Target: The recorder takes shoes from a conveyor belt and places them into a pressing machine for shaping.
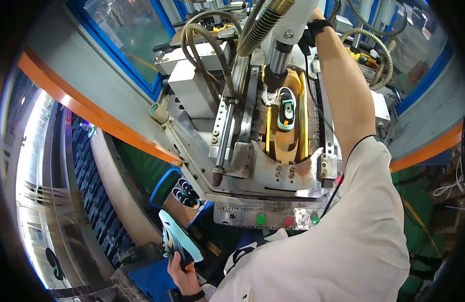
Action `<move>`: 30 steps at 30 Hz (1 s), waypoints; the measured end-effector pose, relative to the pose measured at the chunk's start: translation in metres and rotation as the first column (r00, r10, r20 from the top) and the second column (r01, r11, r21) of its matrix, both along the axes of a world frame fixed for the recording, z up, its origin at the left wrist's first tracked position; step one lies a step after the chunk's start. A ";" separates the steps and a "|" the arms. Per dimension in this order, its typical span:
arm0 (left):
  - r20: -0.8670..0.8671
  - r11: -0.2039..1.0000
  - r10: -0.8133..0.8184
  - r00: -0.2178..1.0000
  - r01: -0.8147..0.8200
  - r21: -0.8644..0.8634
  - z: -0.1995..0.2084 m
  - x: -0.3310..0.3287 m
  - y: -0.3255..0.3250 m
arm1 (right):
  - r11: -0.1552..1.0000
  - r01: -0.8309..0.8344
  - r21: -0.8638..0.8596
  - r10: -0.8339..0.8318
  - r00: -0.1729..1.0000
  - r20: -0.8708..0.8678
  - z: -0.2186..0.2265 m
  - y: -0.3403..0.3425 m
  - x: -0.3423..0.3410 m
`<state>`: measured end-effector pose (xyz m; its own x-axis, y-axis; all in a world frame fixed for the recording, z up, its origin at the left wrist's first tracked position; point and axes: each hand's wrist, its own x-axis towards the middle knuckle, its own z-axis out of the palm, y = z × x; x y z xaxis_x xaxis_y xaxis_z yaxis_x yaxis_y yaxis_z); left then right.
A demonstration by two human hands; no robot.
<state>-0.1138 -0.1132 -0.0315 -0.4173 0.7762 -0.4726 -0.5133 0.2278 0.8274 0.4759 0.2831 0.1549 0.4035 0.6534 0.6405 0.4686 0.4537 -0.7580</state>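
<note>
At the lower left, my left hand grips a shoe with a pale mint sole, a dark upper and a touch of orange. Its fingers and thumb are wrapped round the shoe's lower end. My right arm reaches far up beside the machine's upright cylinder. Only a bit of my right hand shows above a black wristband; its fingers are hidden behind the machine. Below the cylinder, another shoe, black and mint, stands in the press's trough between yellow side pads. White material lies beside it.
Green and red push buttons line the machine's front panel. Ribbed hoses arch above it. On a blue-framed rack at the left rest more dark shoes. A curved conveyor runs farther left. Orange-edged housing flanks the press.
</note>
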 end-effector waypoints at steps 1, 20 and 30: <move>0.006 1.000 -0.012 1.000 0.012 -0.004 -0.002 -0.002 -0.002 | 1.000 0.007 -0.014 -0.006 1.000 0.008 -0.005 0.002 0.001; -0.093 0.997 -0.076 0.993 0.076 -0.005 0.015 0.024 -0.021 | 0.800 -0.299 -0.520 0.358 0.934 0.015 -0.238 -0.303 -0.251; 0.030 0.990 0.136 0.990 -0.135 -0.035 -0.023 0.032 -0.121 | 0.734 -0.361 -0.575 0.659 0.581 0.477 -0.465 -0.318 -0.326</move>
<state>-0.0821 -0.2342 -0.0545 -0.5016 0.6973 -0.5120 -0.5675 0.1814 0.8031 0.1500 -0.0352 -0.3102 -0.4686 0.8495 0.2426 0.6616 0.5194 -0.5408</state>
